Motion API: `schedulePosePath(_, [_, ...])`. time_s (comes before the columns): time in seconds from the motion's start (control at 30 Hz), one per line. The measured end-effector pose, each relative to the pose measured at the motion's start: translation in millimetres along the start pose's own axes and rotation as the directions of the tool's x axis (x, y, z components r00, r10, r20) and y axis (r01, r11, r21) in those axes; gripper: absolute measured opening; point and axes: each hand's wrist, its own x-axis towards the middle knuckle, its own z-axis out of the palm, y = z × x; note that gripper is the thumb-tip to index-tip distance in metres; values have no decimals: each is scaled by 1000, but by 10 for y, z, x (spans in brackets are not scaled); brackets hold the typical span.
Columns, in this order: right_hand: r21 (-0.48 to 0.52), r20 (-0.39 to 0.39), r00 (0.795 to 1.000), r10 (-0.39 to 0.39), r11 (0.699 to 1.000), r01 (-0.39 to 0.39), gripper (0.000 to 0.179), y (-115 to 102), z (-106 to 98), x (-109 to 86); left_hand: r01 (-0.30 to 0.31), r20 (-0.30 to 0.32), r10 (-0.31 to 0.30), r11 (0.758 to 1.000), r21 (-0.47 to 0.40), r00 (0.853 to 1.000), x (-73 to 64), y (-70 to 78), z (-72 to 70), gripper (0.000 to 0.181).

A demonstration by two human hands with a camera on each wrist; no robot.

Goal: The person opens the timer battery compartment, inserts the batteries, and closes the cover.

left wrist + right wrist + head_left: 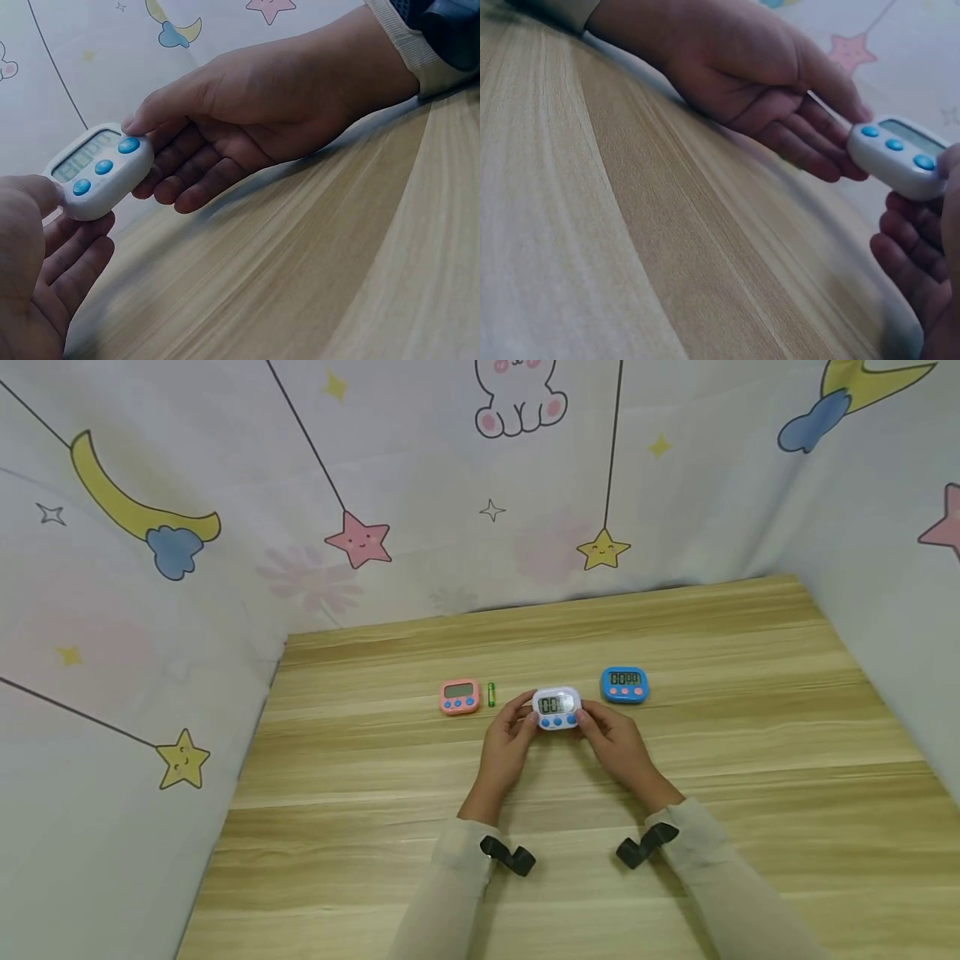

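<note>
Both hands hold a white digital timer [557, 707] with three blue buttons, its lit-up digits facing the head camera. My left hand [507, 745] pinches the left end between thumb and fingers. At the opposite end, my right hand [619, 745] grips it the same way, thumb beside the rightmost button. In the left wrist view the timer [101, 171] is tilted and raised over the table, with fingers curled behind it. The right wrist view has the timer [896, 157] at its right edge, partly cut off.
Left of the hands lie a pink timer [459, 697] with a blank screen and a small green battery [491, 695]. A blue timer [625, 685] showing digits lies to the right. Behind the wooden table [360, 760] hangs a printed curtain [435, 468].
</note>
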Motion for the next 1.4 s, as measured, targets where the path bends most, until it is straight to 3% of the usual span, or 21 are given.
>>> schedulePosePath(0.1, [14, 13, 1000, -8, 1000, 8, 35, 51, 9, 11, 18, -8, -18, 1000, 11, 1000, 3, -14, -1, 35])
schedulePosePath(0.23, [17, 13, 999, -31, 999, 31, 43, 292, 44, 59, 41, -17, -41, 999, 33, 999, 10, -36, -7, 34])
schedulePosePath(0.47, [17, 59, 995, -80, 997, 79, 64, 281, 68, 67, 46, -21, -45, 998, 48, 999, 10, -50, -6, 34])
schedulePosePath(0.57, [13, 68, 995, -73, 997, 72, 69, 428, 79, 94, 49, -21, -48, 998, 38, 999, 15, -43, 1, 34])
schedulePosePath(0.83, [-72, 64, 991, -113, 990, 118, 72, 440, 47, 104, 90, -8, -89, 995, 37, 996, 37, 8, 3, 35])
schedulePosePath(1.1, [-278, 49, 964, -260, 924, 263, 72, 416, 24, 138, 92, -27, -91, 995, 40, 996, 49, 40, -5, 35])
schedulePosePath(1.4, [-334, 101, 940, -327, 879, 341, 71, 385, 8, 123, 65, -34, -64, 997, 30, 997, -14, -1, -5, 32])
